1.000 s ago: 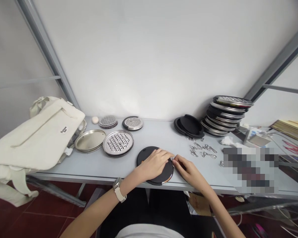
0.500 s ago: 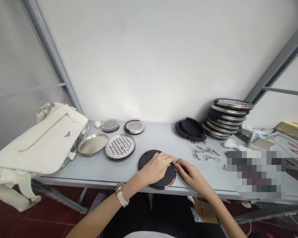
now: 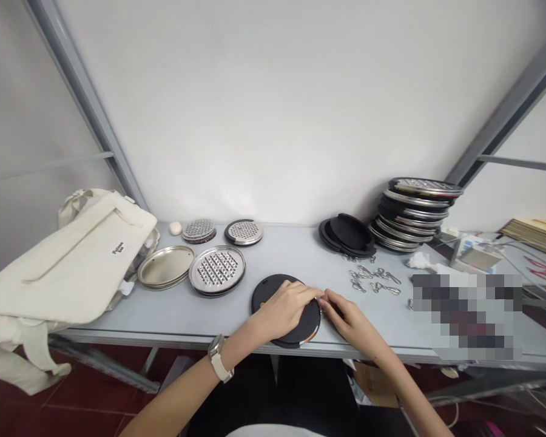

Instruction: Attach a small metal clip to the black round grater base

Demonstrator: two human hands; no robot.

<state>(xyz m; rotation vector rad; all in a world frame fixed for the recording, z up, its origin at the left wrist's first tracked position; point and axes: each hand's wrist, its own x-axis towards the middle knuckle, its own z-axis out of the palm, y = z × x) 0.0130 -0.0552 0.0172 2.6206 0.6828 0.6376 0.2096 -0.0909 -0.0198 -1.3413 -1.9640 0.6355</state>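
A round black disc (image 3: 309,321) lies near the table's front edge, a shiny strip showing along its lower rim. It resembles the black-backed round graters nearby. My left hand (image 3: 286,308) presses down across its top, with fingers bent towards the right edge and partly hiding it. My right hand (image 3: 348,318) is closed in a pinch at that edge, fingertips meeting those of the left. A small metal clip (image 3: 321,308) shows just under the pinch, mostly covered. Similar loose metal clips (image 3: 368,274) lie scattered to the right.
Round graters (image 3: 217,270) and plain metal discs (image 3: 166,266) lie on the left, beside a cream bag (image 3: 73,261). Black round holders (image 3: 348,233) and a leaning stack of graters (image 3: 416,212) stand at the back right. A blurred patch (image 3: 468,315) covers the right side.
The view has shifted slightly. My fingertips have drawn closer together at the disc's right edge, and the metal clip shows less than before. The disc stays in place.
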